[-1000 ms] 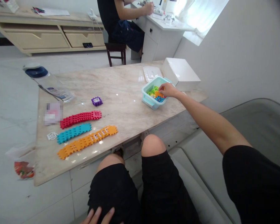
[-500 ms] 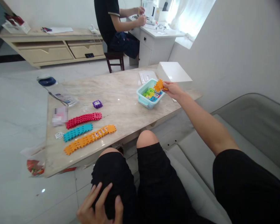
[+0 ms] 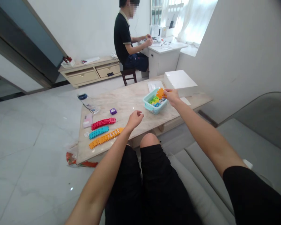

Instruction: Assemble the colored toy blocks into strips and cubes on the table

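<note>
- Bright rm, pale walls; marble-look table (image 3: 131,93) w/ pale-turquoise bin (image 3: 157,110) on it = landmark. Another person (image 3: 122,37) sits at a desk (image 3: 163,55) well beyond bin.
- Just changed: L hand (image 3: 135,119) was down on the knee 0.5 s ago, now up over table, near bin on its left. Means (my guess) the work's gone from one hand to two.
- Same as then: R hand (image 3: 170,96) still pinching orange piece (image 3: 160,93) between thumb & fingers, by bin's far right part. Piece is up over bin, apart from the pile in there; can't tell if it touches the rim.
- L hand: fingers half-curled, slight gap btwn tips, nothing seen in it.
- Piece looks flat, bright orange, notched edge, gear-like outline. Bit more orange at the fingertips; can't tell if 1 pc or several.
- In bin: green pieces (image 3: 154,100), some yellow, blue.
- Well left of bin: red strip (image 3: 103,123), teal strip (image 3: 99,132), orange strip (image 3: 106,138), all toothed; purple block (image 3: 113,111) btwn red strip & bin, a bit farther back.
- Behind bin, to its right: white box (image 3: 180,79).
</note>
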Demonstrator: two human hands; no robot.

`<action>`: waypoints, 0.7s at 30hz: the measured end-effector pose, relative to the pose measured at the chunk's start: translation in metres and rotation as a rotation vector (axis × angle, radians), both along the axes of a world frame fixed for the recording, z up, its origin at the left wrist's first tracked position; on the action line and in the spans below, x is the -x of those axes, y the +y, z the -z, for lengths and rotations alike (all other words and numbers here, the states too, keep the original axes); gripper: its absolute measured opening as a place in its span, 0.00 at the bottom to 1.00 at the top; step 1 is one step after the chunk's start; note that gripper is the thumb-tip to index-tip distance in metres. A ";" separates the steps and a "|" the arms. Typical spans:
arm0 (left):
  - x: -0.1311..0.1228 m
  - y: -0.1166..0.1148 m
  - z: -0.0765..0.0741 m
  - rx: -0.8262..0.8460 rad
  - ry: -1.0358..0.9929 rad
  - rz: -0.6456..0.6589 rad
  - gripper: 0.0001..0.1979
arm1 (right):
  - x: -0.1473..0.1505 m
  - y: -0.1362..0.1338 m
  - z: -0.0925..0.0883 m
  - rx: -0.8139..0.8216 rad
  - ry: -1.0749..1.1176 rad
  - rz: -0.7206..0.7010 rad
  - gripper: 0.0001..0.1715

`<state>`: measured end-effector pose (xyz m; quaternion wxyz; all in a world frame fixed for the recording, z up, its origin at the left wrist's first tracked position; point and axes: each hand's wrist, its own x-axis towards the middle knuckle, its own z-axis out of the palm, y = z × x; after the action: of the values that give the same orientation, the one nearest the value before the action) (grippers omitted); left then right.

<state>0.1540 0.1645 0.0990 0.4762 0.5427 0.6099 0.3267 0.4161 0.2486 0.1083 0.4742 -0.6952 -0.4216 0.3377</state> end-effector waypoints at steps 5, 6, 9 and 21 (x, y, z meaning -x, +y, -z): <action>-0.052 0.062 0.051 0.175 -0.155 -0.055 0.20 | 0.009 0.044 0.034 0.082 -0.148 -0.090 0.27; -0.061 0.072 0.061 0.209 -0.195 -0.061 0.22 | 0.006 0.050 0.041 0.084 -0.207 -0.133 0.30; -0.087 0.101 0.085 0.276 -0.301 -0.092 0.22 | -0.010 0.054 0.058 -0.036 -0.474 -0.315 0.33; -0.093 0.102 0.073 0.222 -0.391 -0.298 0.12 | -0.031 -0.099 0.034 -0.418 -0.588 -0.250 0.20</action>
<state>0.2466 0.2660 0.0262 0.5884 0.3180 0.6115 0.4227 0.4475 0.1499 0.0741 0.4195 -0.5941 -0.6809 0.0856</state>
